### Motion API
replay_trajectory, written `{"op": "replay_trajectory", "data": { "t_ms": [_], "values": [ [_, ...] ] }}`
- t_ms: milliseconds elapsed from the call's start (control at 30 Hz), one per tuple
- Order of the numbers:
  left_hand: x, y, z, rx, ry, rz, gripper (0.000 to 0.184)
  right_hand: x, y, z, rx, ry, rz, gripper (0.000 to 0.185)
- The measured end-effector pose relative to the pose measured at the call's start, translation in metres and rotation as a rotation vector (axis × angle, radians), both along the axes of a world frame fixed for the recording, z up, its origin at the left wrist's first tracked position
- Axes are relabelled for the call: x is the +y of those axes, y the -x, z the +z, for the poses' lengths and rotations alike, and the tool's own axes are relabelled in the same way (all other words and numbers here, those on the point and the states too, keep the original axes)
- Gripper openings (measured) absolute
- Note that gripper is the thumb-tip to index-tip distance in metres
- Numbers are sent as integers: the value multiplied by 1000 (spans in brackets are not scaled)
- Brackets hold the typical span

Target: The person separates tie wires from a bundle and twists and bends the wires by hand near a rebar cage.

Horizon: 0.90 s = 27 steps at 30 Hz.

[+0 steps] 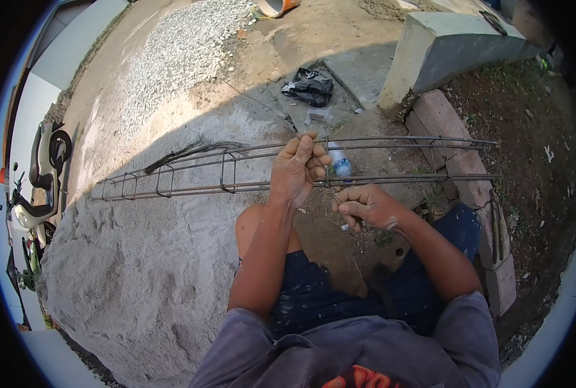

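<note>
Bare hands at a steel rebar cage (398,178) — long bars with rectangular stirrups — in front of the seated person's knees.
The cage reaches from the sand pile (139,265) on the left to the concrete blocks (453,132) on the right. The left hand (299,165) is curled at the bars beside a stirrup; the right hand (367,207), just below, has its thumb against bent fingers — whether either pinches anything, I cannot tell. A bundle of thin wire (194,150) lies along the far bars. Loose sand could let the cage tilt if pressed unevenly, and stray wire ends could prick ungloved fingers or snag.
</note>
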<state>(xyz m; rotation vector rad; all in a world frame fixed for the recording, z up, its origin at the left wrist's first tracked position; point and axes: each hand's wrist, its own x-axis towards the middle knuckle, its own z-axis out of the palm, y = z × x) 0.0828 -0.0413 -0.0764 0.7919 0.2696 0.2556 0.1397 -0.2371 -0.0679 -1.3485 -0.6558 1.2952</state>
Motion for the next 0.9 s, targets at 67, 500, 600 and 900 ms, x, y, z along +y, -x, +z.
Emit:
{"op": "replay_trajectory", "data": {
  "t_ms": [67,500,600,900],
  "values": [
    [2,1,1,-15,17,-1,27,-1,1,-1,-46,-3,9,21],
    [17,-1,0,-136,77,128,29,5,2,2,-179,48,-435,21],
    [12,-2,-4,-47,-87,125,26,5,2,-14,-299,46,-372,22],
    [-19,-8,-5,-10,-119,54,29,6,-2,-11,-477,51,-416,25]
  ]
}}
